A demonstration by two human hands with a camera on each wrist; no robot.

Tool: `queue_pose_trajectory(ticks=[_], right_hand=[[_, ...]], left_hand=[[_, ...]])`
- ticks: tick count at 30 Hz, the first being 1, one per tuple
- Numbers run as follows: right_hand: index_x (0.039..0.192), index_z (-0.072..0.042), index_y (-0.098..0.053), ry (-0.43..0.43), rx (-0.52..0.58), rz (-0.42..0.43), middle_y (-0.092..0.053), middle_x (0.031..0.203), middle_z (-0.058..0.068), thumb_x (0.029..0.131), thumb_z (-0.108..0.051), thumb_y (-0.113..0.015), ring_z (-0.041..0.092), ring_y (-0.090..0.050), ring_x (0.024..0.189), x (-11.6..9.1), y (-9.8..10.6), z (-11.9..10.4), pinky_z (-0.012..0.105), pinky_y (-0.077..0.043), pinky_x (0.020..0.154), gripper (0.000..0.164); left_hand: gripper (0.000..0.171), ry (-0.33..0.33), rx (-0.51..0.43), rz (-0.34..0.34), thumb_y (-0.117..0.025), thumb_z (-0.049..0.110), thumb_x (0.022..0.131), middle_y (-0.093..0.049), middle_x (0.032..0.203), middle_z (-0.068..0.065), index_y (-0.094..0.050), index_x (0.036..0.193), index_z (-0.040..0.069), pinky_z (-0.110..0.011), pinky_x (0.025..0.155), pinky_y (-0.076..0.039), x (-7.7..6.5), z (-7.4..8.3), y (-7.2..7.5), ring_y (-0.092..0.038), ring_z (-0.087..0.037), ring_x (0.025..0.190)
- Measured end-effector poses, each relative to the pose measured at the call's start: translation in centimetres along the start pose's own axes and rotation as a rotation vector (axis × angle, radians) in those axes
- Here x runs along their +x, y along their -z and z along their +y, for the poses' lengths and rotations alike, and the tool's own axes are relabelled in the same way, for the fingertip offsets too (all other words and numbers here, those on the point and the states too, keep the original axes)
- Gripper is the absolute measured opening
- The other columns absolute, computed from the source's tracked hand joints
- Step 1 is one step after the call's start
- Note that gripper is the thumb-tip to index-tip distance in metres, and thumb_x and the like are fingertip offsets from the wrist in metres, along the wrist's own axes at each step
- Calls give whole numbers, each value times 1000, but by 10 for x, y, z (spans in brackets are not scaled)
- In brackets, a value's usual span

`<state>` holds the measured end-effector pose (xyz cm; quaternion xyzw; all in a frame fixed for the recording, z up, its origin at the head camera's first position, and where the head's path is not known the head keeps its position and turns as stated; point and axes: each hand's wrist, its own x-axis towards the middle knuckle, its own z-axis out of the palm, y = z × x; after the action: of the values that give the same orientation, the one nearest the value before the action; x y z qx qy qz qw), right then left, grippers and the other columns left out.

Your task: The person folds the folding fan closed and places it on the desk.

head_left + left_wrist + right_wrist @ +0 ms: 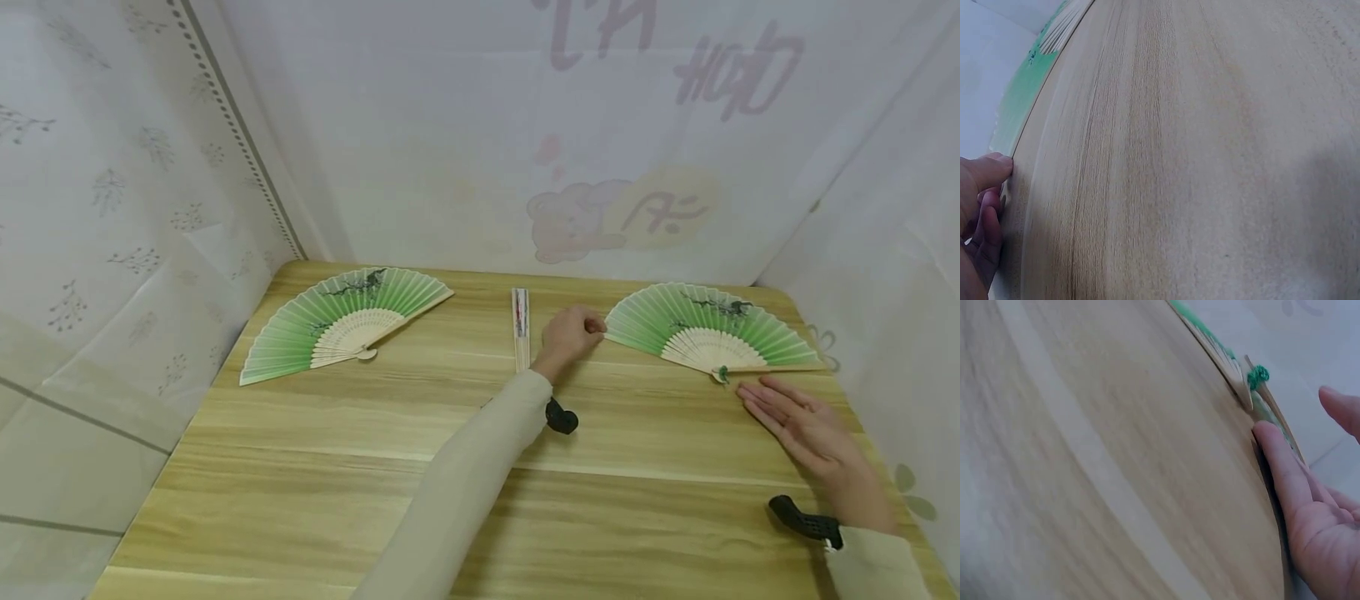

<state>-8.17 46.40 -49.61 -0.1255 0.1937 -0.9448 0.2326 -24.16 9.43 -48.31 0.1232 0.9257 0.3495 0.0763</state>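
Observation:
Spread out at the right of the table is a green folding fan with pale ribs and a dark branch print. My left hand reaches across and pinches its left edge between thumb and fingers; the left wrist view shows the thumb at that edge. Below the fan's pivot, which carries a green knotted cord, my right hand lies with straight fingers, close to the lower end rib. In the right wrist view its thumb stands apart from the fingers.
A second spread green fan lies at the table's left. Between the two, a closed fan points away from me, its near end hidden behind the left wrist. Cloth-covered walls border the wooden table behind and at both sides.

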Motion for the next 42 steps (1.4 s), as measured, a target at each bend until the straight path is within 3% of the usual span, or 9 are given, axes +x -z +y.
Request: queue_pose_trajectory(ticks=[10,16,20,23,27,31,35,38,42], right_hand=[[158,6,-16,30,35,-58,-25,155,35,98,22,5,42,-21,146,5,5,4,41,-3,118,66],[141,5,-51,85,-42,299,-51,138,33,107,13,-16,42,-48,132,16,-6,4,41,-24,116,50],[156,7,-23,60,-1,6,-25,157,31,108,8,-4,36,-17,148,15,0,7,36,-6,118,52],[155,2,9,-42,268,-288,6,166,15,109,0,3,19,17,147,12,5,10,25,14,113,46],[157,2,-1,-58,503,-269,4,166,16,113,-4,-10,15,19,147,16,7,11,20,14,112,46],[151,15,-23,67,236,-29,-26,157,31,111,3,-8,31,-13,150,26,-2,9,29,-2,118,45],[127,17,-59,169,-195,430,-62,125,29,106,15,-27,38,-60,119,38,-19,9,40,-39,107,39],[108,12,-72,179,-315,702,-71,108,23,101,17,-44,35,-70,101,48,-26,9,39,-52,94,28],[93,7,-75,132,-373,885,-74,93,18,97,16,-55,31,-74,86,58,-29,6,37,-58,83,23]], left_hand=[[3,0,-8,-2,-76,27,95,-63,82,19,-79,96,28,-24,65,-46,-1,-1,1,-57,-1,78],[4,1,-9,0,-76,28,95,-62,81,19,-80,97,27,-24,66,-46,-1,-1,2,-57,-1,78],[4,-1,-7,8,-76,28,94,-62,81,19,-80,96,27,-24,66,-46,0,0,1,-57,-1,78],[4,-5,-2,7,-76,28,95,-62,82,19,-79,96,28,-24,65,-46,0,0,1,-57,-1,78],[4,-10,3,3,-76,28,95,-62,82,19,-79,96,28,-24,65,-46,-1,0,1,-57,-1,77],[3,-6,5,5,-76,28,95,-62,82,19,-79,94,29,-24,65,-46,-1,0,1,-57,-1,78],[4,-1,6,8,-76,28,95,-62,81,19,-79,94,29,-24,65,-45,0,-1,0,-56,-1,78],[3,-4,6,5,-76,28,95,-61,81,19,-79,95,29,-23,64,-45,0,-1,0,-56,0,77],[3,-11,-2,5,-76,28,95,-61,81,20,-79,95,28,-23,63,-44,-1,-1,0,-56,0,76]])
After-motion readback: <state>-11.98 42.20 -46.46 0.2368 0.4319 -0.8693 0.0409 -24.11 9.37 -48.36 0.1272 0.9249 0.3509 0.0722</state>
